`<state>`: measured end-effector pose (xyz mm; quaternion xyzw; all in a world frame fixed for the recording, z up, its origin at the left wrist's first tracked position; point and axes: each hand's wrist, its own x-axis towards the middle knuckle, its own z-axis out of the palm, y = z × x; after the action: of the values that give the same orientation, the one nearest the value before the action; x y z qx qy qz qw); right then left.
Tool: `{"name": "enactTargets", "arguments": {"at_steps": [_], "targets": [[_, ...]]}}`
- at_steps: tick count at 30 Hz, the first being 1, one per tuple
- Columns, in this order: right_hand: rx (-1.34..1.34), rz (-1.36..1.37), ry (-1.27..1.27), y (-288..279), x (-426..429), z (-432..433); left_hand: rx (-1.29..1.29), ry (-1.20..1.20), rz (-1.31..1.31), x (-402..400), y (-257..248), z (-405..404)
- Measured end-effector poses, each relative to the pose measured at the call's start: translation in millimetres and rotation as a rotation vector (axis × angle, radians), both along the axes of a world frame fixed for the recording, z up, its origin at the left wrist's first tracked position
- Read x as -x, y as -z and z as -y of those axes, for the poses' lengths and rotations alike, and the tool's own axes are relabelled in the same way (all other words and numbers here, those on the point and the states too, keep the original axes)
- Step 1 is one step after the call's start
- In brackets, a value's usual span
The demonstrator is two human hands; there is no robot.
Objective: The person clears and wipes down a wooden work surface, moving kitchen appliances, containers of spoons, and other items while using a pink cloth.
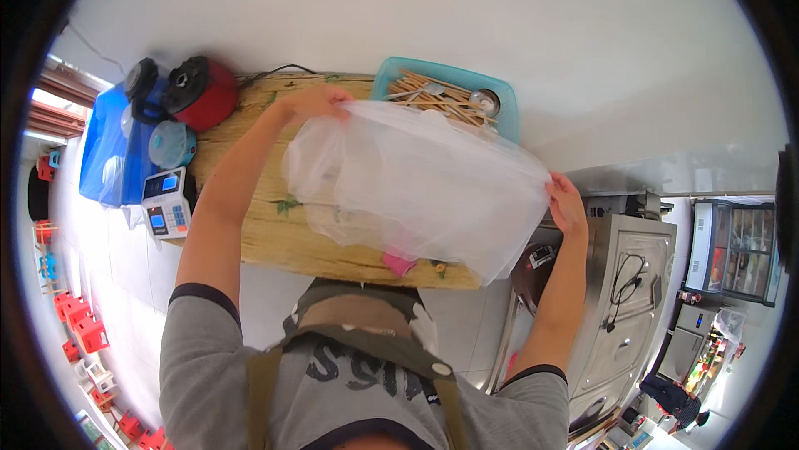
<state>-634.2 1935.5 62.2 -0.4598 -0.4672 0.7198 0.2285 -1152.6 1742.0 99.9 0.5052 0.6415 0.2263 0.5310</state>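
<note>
A translucent white plastic sheet or bag (424, 182) is stretched between my hands above a wood-patterned table (349, 266). Its upper left corner is pinched in my left hand (321, 102); my right hand (567, 200) grips the other end, past the table's right side. Behind the plastic, a turquoise plastic basket (509, 97) holds several wooden chopsticks (431, 91) and a round metal utensil (485, 101). A pink item (399, 263) lies near the table's front edge, partly covered by the plastic.
On the left stand a red and black appliance (203, 94), a small turquoise pot (171, 144), a white scale with a keypad (167, 203) and a blue plastic-covered box (115, 150). Stainless steel cabinets (624, 300) line the right. Another person (673, 399) is far off at lower right.
</note>
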Motion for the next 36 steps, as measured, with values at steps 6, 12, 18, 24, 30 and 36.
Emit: {"name": "enactTargets", "arguments": {"at_steps": [6, 12, 18, 24, 30, 36], "targets": [[-0.034, 0.063, 0.164, 89.0, 58.0, -128.4, -0.07, -0.407, 0.298, 10.3, 104.4, -102.8], [-0.106, 0.078, 0.289, 169.0, 112.5, -180.2, -0.269, -0.867, 0.104, 16.3, 191.4, -143.9], [-0.07, 0.037, 0.406, 188.7, 137.1, -197.2, -0.245, -1.195, 0.157, -0.8, 205.6, -162.6], [0.019, 0.149, 0.364, 183.6, 149.3, -207.9, -0.108, -1.257, 0.114, 5.1, 208.4, -176.3], [0.259, 0.224, 0.243, 168.2, 171.1, -205.4, 0.109, -1.299, 0.383, 29.1, 226.6, -166.3], [0.507, 0.017, 0.125, 190.1, 169.7, -210.1, 0.242, -1.101, 0.476, 27.9, 217.0, -167.9]]}}
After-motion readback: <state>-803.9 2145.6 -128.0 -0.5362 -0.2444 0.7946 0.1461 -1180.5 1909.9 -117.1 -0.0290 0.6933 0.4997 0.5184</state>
